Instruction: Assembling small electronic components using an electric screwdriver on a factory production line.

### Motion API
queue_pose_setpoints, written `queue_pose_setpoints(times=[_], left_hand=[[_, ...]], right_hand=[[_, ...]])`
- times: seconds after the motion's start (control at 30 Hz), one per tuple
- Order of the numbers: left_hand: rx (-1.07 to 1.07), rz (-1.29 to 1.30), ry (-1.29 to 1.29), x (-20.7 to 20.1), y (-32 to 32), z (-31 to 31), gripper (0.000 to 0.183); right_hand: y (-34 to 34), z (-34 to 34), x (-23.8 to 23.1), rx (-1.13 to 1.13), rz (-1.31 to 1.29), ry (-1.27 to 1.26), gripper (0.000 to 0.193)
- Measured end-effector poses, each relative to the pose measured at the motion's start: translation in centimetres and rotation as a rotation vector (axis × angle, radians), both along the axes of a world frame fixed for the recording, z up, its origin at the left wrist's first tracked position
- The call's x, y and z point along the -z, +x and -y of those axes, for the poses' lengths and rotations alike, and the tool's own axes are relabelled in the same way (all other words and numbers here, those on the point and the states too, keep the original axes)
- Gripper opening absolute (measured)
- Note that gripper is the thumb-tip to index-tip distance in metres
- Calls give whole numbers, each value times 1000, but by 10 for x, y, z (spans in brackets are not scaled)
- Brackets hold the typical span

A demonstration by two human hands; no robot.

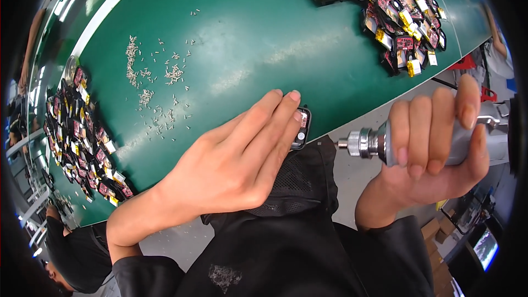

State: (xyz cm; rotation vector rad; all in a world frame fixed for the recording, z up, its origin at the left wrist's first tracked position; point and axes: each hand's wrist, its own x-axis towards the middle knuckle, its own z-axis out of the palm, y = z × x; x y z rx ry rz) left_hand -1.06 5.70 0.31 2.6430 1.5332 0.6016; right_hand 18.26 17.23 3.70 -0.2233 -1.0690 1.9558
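Note:
My right hand (434, 137) is wrapped round a grey electric screwdriver (456, 146). Its silver chuck and bit point left, a short gap away from a small black device housing (302, 132). That housing lies at the near edge of the green table, with part of its inside showing. Long fingers of my left hand (234, 154) reach over the housing's left side and hold it; the thumb is hidden beneath. To the left, loose small screws (173, 74) are scattered in clusters on the tabletop.
Piled at the far right of the green table (236, 38) are opened black housings (404, 44) with red circuit boards and silver batteries. A similar heap (82, 137) lines the left edge. A person in black (82, 258) is at lower left; a lit screen (486, 247) stands lower right.

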Motion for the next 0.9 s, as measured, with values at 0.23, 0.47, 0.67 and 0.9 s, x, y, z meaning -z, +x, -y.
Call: queue_pose_setpoints(times=[0.23, 0.47, 0.67, 0.9], left_hand=[[-14, -15, 44, 4, 5, 1, 38], [-13, 6, 54, 6, 3, -1, 35], [-12, 25, 57, 6, -1, -5, 36], [37, -130, 70, -4, -2, 7, 44]], right_hand=[[-10, -14, 3, -80, 41, 55, 16], [-15, -16, 12, -112, 60, 67, 17], [-24, -21, 10, -86, 125, 101, 15], [-40, 7, 10, 62, 134, 133, 22]])
